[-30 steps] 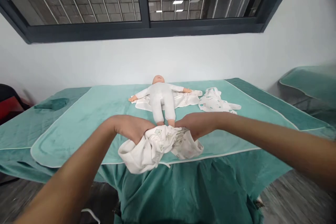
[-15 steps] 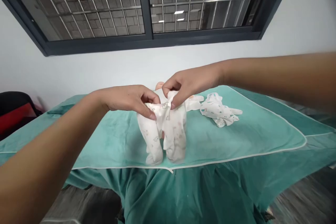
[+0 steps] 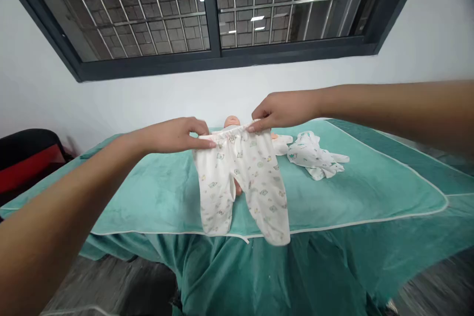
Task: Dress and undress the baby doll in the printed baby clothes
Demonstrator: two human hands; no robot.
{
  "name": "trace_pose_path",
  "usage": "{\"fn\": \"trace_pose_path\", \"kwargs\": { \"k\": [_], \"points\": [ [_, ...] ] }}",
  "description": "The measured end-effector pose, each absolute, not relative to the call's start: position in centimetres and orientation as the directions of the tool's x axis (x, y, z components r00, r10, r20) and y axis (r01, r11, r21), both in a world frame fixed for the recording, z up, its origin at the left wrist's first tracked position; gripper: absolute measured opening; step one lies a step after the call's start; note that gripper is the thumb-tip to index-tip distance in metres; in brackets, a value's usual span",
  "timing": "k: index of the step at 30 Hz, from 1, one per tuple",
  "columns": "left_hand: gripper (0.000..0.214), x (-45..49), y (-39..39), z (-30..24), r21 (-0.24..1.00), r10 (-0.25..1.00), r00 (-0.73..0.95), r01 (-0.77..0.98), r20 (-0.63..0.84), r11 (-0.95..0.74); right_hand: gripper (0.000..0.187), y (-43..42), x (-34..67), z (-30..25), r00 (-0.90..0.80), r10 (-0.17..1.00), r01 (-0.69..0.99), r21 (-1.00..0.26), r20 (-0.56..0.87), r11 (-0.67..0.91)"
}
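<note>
A pair of white baby pants (image 3: 259, 177) with a small print hangs spread out between my two hands. My left hand (image 3: 181, 134) pinches the waistband at its left end. My right hand (image 3: 276, 112) grips the waistband near its right end. Behind the pants lies a baby doll (image 3: 232, 121); its head top shows above the waistband, a bit of skin shows between the pant legs, and a white sleeve with part of a hand shows at the right. Most of the doll is hidden by the pants.
A crumpled white printed garment (image 3: 316, 155) lies right of the doll. Under everything is a green blanket (image 3: 148, 197) with white piping, over a draped table. A black and red chair (image 3: 31, 165) stands at the left. Behind the table are a white wall and a barred window (image 3: 218, 54).
The pants were bunched between my hands and now hang stretched wide and flat. My right hand has moved right and slightly up, apart from the left. The view has shifted slightly.
</note>
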State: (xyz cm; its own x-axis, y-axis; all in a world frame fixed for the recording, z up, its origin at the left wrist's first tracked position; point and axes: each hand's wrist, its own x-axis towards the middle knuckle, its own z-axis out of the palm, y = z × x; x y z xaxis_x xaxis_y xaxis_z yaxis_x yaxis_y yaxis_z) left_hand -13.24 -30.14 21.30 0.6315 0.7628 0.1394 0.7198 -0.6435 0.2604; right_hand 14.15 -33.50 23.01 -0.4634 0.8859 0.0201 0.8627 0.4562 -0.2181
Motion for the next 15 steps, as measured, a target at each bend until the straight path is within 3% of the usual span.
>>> {"fn": "trace_pose_path", "kwargs": {
  "k": [3,5,8,11,13,15],
  "points": [
    [0.042,-13.7,-29.1,21.0,0.028,0.769,0.578,0.795,0.273,-0.607,0.051,-33.5,13.9,23.5,-0.4,0.903,0.891,-0.167,0.155,0.423],
    [0.041,-13.9,-28.6,20.8,0.03,0.797,0.438,0.869,0.417,-0.493,0.05,-32.9,14.0,23.4,-0.353,0.904,0.884,-0.231,0.24,0.406],
    [0.033,-13.3,-28.2,20.4,0.284,0.79,0.252,0.837,0.559,-0.468,0.044,-31.9,13.3,23.1,-0.318,0.889,0.737,-0.505,0.33,0.45],
    [0.033,-12.0,-28.3,20.3,0.565,0.723,0.191,0.505,0.664,-0.652,0.034,-31.2,11.1,22.8,-0.369,0.86,0.405,-0.772,0.353,0.49],
    [0.055,-11.1,-28.5,20.2,0.634,0.68,0.212,0.249,0.702,-0.732,0.027,-30.7,9.2,23.0,-0.412,0.83,0.185,-0.857,0.376,0.48],
    [0.074,-10.5,-28.5,19.8,0.645,0.675,0.178,0.2,0.716,-0.737,0.02,-29.9,7.5,23.5,-0.408,0.81,0.023,-0.882,0.421,0.47]
  ]
}}
